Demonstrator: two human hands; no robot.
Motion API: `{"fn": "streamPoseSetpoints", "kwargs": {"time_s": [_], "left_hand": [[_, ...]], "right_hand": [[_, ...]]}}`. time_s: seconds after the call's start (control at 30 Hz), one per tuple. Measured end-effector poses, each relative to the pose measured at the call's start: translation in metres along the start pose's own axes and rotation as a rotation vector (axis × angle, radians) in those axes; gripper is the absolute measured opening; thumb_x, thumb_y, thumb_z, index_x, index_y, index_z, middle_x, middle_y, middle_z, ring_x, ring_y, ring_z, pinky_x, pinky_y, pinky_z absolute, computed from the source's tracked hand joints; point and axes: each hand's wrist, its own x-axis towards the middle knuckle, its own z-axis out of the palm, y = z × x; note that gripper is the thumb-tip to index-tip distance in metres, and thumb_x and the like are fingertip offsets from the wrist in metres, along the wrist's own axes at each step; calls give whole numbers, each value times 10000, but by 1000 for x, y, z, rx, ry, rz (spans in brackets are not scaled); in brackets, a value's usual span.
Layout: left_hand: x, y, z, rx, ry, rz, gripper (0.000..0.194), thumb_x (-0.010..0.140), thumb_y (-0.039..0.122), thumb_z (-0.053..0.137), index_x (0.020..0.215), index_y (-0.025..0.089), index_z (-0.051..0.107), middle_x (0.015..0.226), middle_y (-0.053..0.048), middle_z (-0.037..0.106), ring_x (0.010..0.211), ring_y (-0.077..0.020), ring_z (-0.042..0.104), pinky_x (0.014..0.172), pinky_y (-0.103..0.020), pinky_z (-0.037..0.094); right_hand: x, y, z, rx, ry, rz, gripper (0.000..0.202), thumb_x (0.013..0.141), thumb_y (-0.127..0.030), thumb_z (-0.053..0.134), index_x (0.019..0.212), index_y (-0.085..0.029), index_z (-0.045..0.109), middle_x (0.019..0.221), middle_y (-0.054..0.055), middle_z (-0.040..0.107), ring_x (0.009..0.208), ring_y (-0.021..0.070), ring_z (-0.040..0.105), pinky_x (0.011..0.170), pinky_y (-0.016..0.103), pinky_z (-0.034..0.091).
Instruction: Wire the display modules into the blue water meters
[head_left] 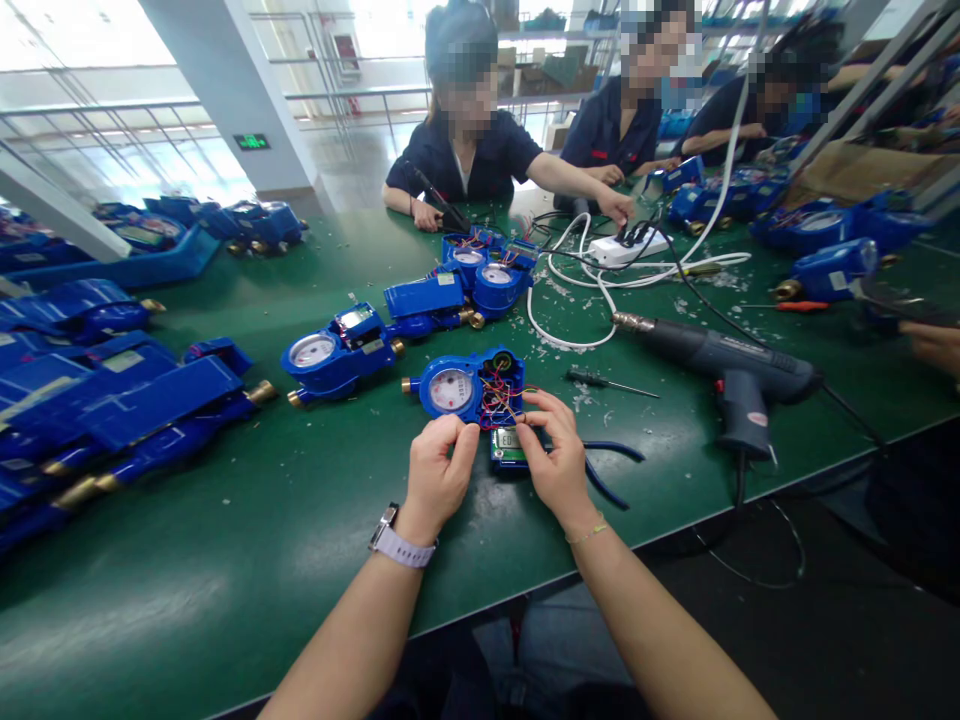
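A blue meter [450, 389] with a round dial lies in front of me, its housing open on red and yellow wires [499, 392]. At the meter's lower edge, my left hand [442, 465] is closed, thumb against curled fingers; what it pinches, if anything, is too small to name. My right hand [553, 455] is closed on thin wires at the right side of the housing. Between the hands sits a small display module [510, 447] with a green board. Blue-handled pliers [611, 472] lie just right of my right hand.
A heat gun [739, 375] and a screwdriver [611, 382] lie to the right. More blue meters [341, 350] stand behind and fill the left side. A white power strip [628, 246] with looped cables is at the back, where a co-worker's hand [616, 205] reaches. Others sit opposite.
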Motion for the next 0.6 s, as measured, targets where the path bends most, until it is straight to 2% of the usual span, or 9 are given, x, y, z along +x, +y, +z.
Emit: {"fn": "streamPoseSetpoints", "kwargs": {"time_s": [0.1,0.23,0.33,0.5,0.6], "left_hand": [[1,1,-1,-20,39,28,324,948,251,441,633,197,386,620,29,412,592,-114,410,581,-259,345],[4,-2,-1,-1,98,19,130,922,229,479,798,192,493,760,0,510,698,-128,497,656,-255,419],[3,-4,-2,11,140,32,72,908,225,512,847,192,532,777,1,552,709,-125,532,665,-243,439],[0,-6,-7,-2,142,0,204,948,279,457,793,192,558,671,15,550,608,-116,517,581,-232,409],[0,-4,-10,5,92,-21,361,960,290,424,618,190,485,552,27,468,512,-105,443,513,-240,346]], "right_hand": [[1,4,-3,15,48,49,121,930,-247,525,899,-208,635,1139,71,637,1168,217,527,1031,456,392],[0,11,-9,76,165,143,183,949,-293,483,953,-205,644,1141,84,638,1117,218,565,996,460,421],[-3,16,-14,98,220,177,189,947,-312,489,969,-202,641,1142,88,637,1107,221,574,996,468,422],[-12,23,-24,76,206,204,203,940,-332,499,988,-197,643,1143,94,635,1119,229,571,1011,474,417],[-18,28,-28,61,156,259,245,929,-366,510,1043,-195,643,1129,97,643,1095,234,582,987,462,436]]}}
